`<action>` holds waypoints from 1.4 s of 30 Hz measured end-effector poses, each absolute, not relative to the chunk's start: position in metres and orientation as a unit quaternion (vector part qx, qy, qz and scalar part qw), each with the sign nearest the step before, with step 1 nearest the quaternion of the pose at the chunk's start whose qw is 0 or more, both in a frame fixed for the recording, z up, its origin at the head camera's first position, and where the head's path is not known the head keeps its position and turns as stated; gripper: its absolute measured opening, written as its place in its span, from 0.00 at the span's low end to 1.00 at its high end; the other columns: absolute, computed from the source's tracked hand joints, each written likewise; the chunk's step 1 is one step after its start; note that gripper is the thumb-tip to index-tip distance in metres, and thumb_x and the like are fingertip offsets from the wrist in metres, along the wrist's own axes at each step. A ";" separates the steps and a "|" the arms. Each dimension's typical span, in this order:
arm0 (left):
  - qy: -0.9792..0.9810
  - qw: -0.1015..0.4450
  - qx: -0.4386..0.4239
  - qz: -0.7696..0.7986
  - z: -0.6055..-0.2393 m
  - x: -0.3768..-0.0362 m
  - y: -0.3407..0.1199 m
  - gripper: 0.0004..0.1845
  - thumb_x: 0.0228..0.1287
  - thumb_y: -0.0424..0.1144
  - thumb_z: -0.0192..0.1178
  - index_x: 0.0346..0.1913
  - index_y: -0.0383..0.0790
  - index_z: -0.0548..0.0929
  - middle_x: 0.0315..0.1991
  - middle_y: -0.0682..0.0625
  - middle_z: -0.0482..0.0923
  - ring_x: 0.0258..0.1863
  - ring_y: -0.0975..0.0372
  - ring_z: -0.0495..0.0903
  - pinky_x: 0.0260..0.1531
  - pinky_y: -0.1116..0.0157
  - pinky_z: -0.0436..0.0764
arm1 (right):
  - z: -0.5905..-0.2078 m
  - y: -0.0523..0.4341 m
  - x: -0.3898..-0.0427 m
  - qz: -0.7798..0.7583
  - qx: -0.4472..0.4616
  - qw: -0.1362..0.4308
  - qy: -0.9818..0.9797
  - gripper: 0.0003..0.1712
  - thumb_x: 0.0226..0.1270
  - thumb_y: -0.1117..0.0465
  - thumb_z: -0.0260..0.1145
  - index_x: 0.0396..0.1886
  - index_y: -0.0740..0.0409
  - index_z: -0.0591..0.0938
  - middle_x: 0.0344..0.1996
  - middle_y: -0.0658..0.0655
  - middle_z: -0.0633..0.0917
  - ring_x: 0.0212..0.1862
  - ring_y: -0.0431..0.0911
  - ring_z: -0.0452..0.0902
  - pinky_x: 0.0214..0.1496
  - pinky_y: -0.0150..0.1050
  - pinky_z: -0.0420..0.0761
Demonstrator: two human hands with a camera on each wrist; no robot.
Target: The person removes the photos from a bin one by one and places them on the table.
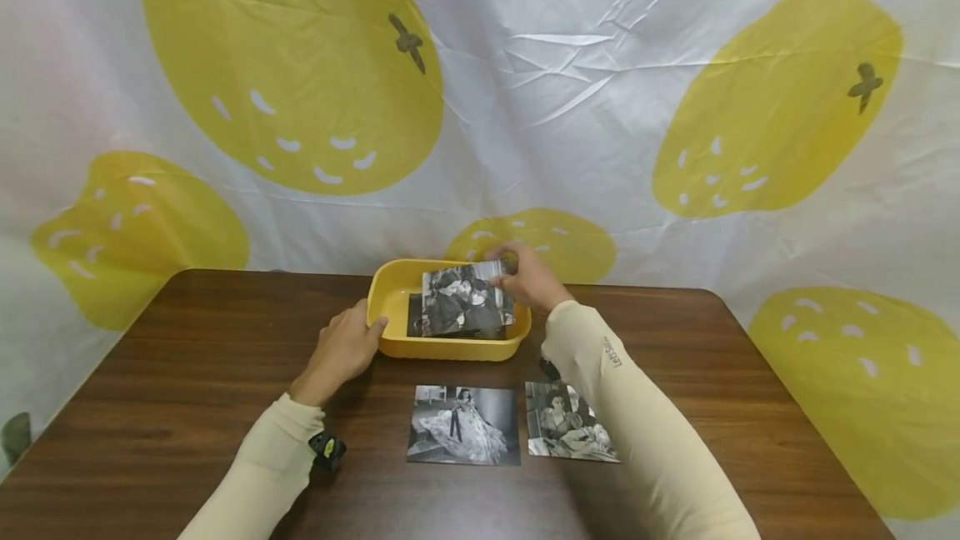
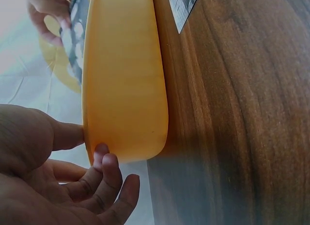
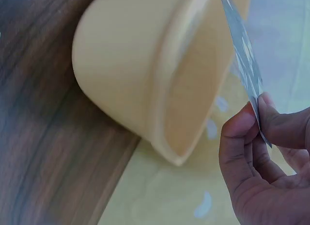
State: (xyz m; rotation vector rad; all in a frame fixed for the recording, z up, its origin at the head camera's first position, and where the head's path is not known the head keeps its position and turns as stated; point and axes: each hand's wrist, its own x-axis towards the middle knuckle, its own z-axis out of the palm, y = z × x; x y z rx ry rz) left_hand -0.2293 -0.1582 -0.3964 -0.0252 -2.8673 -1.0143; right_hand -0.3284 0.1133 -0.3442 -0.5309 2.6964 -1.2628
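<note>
— While the left hand (image 1: 343, 348) steadies the yellow tray (image 1: 390, 294) with its thumb on the near left rim, what is the right hand (image 1: 528, 277) doing?

— It pinches the far edge of a black-and-white photo (image 1: 465, 300) between thumb and fingertips. The right wrist view shows the print (image 3: 244, 55) edge-on, nipped at its corner. The photo is tilted over the tray, its lower edge down inside.

— Is anything else in there?

— A dark print (image 1: 415, 315) seems to lie on the tray floor under it; how many, I cannot tell.

— And the left fingers, are they clamped?

— Loosely curled against the outer wall (image 2: 123, 80), thumb hooked over the rim; more a brace than a tight hold.

— What lies on the table?

— Two more photos in front of the tray: one of a figure in a wide dress (image 1: 463, 425), and one (image 1: 568, 433) partly under the right sleeve.

— So which step is this, by your reading?

— A photo passing between tray and table, mid-move. Either way the pinch must stay firm on that thin edge, and the print has to clear the rim without bending.
</note>
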 end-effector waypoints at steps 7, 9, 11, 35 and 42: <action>-0.942 0.053 -0.014 -0.332 -0.396 -0.230 -0.158 0.19 0.79 0.39 0.52 0.60 0.25 0.73 0.43 0.37 0.81 0.47 0.45 0.80 0.47 0.44 0.75 | -0.327 0.151 -0.324 -0.430 -0.180 0.031 0.884 0.19 0.68 0.72 0.68 0.57 0.65 0.78 0.30 0.64 0.86 0.26 0.44 0.75 0.28 0.36 0.75; -0.942 0.053 -0.015 -0.331 -0.396 -0.231 -0.158 0.19 0.79 0.39 0.52 0.59 0.25 0.74 0.42 0.38 0.80 0.45 0.46 0.80 0.46 0.44 0.75 | -0.323 0.165 -0.321 -0.436 -0.181 0.026 0.881 0.20 0.67 0.73 0.68 0.57 0.67 0.78 0.33 0.66 0.86 0.27 0.44 0.76 0.28 0.36 0.75; -0.942 0.052 -0.016 -0.330 -0.396 -0.231 -0.158 0.19 0.79 0.39 0.53 0.59 0.25 0.74 0.42 0.38 0.80 0.44 0.47 0.80 0.46 0.44 0.75 | -0.319 0.179 -0.317 -0.438 -0.183 0.022 0.880 0.20 0.67 0.74 0.68 0.57 0.69 0.77 0.33 0.67 0.86 0.26 0.44 0.76 0.27 0.36 0.76; -0.943 0.032 0.005 -0.332 -0.397 -0.232 -0.158 0.19 0.79 0.40 0.52 0.58 0.25 0.73 0.36 0.42 0.75 0.37 0.51 0.75 0.41 0.50 0.75 | -0.356 0.370 -0.239 -0.409 -0.155 0.031 0.899 0.20 0.63 0.74 0.70 0.53 0.76 0.76 0.38 0.68 0.85 0.34 0.37 0.81 0.34 0.35 0.80; -0.944 0.042 -0.002 -0.326 -0.397 -0.231 -0.159 0.18 0.78 0.40 0.53 0.56 0.25 0.74 0.36 0.41 0.76 0.38 0.49 0.76 0.41 0.47 0.75 | -0.374 0.410 -0.222 -0.398 -0.149 0.089 0.901 0.20 0.65 0.72 0.70 0.53 0.74 0.75 0.41 0.66 0.85 0.36 0.39 0.81 0.35 0.39 0.82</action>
